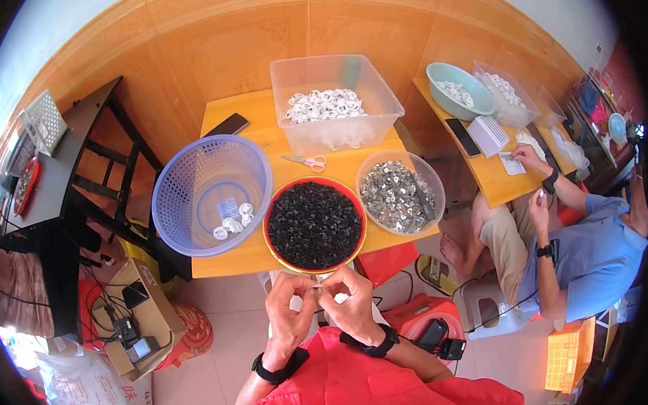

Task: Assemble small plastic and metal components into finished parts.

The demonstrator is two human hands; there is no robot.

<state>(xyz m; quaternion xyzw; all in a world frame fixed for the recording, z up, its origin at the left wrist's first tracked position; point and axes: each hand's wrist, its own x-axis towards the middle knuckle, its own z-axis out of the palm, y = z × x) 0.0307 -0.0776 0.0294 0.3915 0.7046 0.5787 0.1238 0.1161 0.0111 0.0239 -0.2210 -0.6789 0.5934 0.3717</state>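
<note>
Low in the centre of the frame, the left hand (290, 312) and right hand (351, 305) meet, their fingertips pinching a small pale piece (316, 287) between them, about equally near both. It lies at the hands' upper edge; it is too small to tell its long axis. Just above is a red bowl (271, 240) of black parts (316, 224); up and right, a clear bowl (427, 166) of metal parts (394, 191).

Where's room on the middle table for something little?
On the table, beside the phone, between the purple basket and clear box; a smaller patch is at the near-left corner. Crowded: the red-rimmed bowl is squeezed between the basket and metal-parts bowl.
</note>
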